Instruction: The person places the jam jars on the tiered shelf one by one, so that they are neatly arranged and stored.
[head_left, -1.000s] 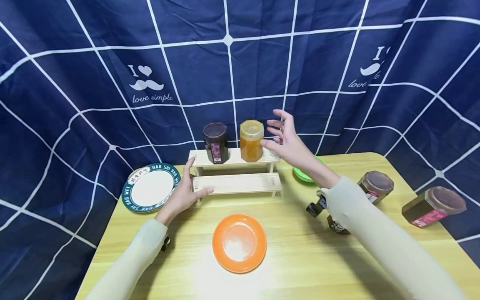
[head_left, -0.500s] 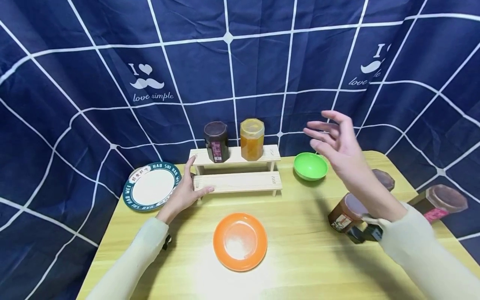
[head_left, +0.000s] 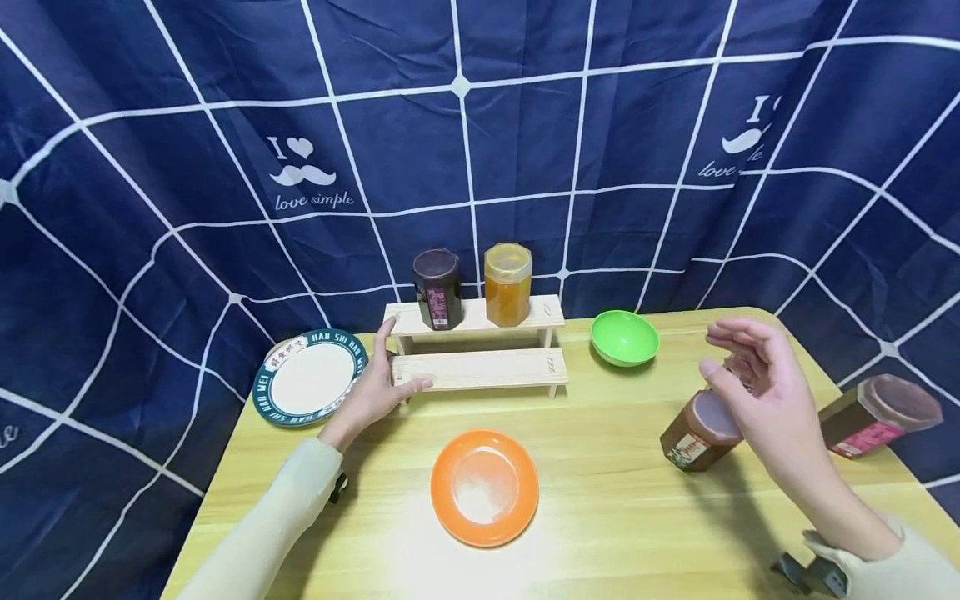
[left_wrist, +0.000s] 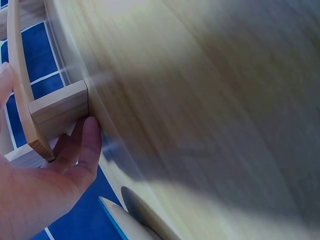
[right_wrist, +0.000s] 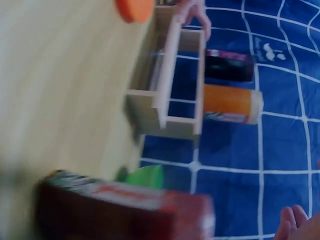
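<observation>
In the head view my left hand [head_left: 367, 392] grips the left end of a two-step wooden rack [head_left: 480, 369]. The left wrist view shows its fingers [left_wrist: 90, 145] curled round the rack's end. A dark jar [head_left: 437, 292] and a jar of amber contents [head_left: 507, 287] stand on the upper step. My right hand [head_left: 772, 400] is in the air at the right, fingers loosely bent, holding nothing. Just left of it a reddish-brown jar [head_left: 693, 437] stands on the table, its lid partly behind the hand. Another jar behind the hand is mostly hidden.
An orange plate [head_left: 485, 489] lies in front of the rack, and a green-rimmed plate [head_left: 311, 377] at its left. To the right of the rack is a green bowl [head_left: 625, 337]. A dark jar with a pink label [head_left: 877, 414] stands near the table's right edge.
My right hand has moved from beside the amber jar on the rack rightward and down to the jars on the right. The left hand stays on the rack.
</observation>
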